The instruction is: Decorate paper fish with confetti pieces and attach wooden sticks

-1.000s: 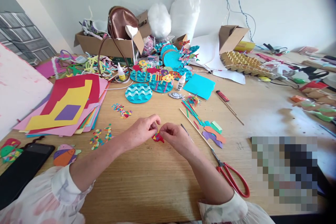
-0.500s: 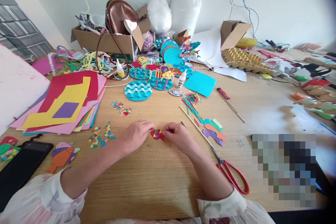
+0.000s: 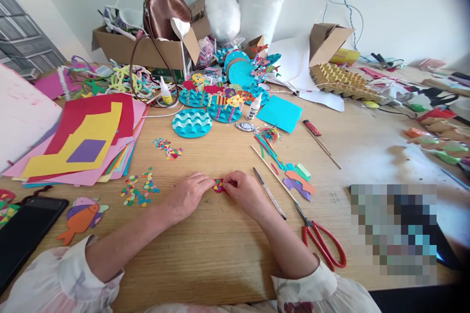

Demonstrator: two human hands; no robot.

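Just above the tabletop, a small red paper fish [image 3: 219, 185] with coloured patches is between my two hands. My left hand [image 3: 188, 194] is closed, with its thumb and fingertips pinching the fish's left edge. From the other side my right hand [image 3: 243, 192] pinches its right end, and those fingers hide the tail. A pen [image 3: 270, 193] lies just right of my right hand. To the left of my left hand are scattered round paper dots [image 3: 141, 188], and behind them a little heap of coloured paper scraps [image 3: 168, 148].
Red-handled scissors [image 3: 321, 242] lie by my right forearm, near a wooden stick [image 3: 271, 171] and paper offcuts [image 3: 299, 183]. Stacked coloured paper [image 3: 47, 166], paper fish [image 3: 79, 220] and a phone [image 3: 33, 230] are at left. Glue bottles [image 3: 254, 107] and blue wavy discs [image 3: 192, 123] stand behind.
My right hand has moved slightly left and now covers the fish's tail. More of the pen beside it shows. The whole view has shifted a little.
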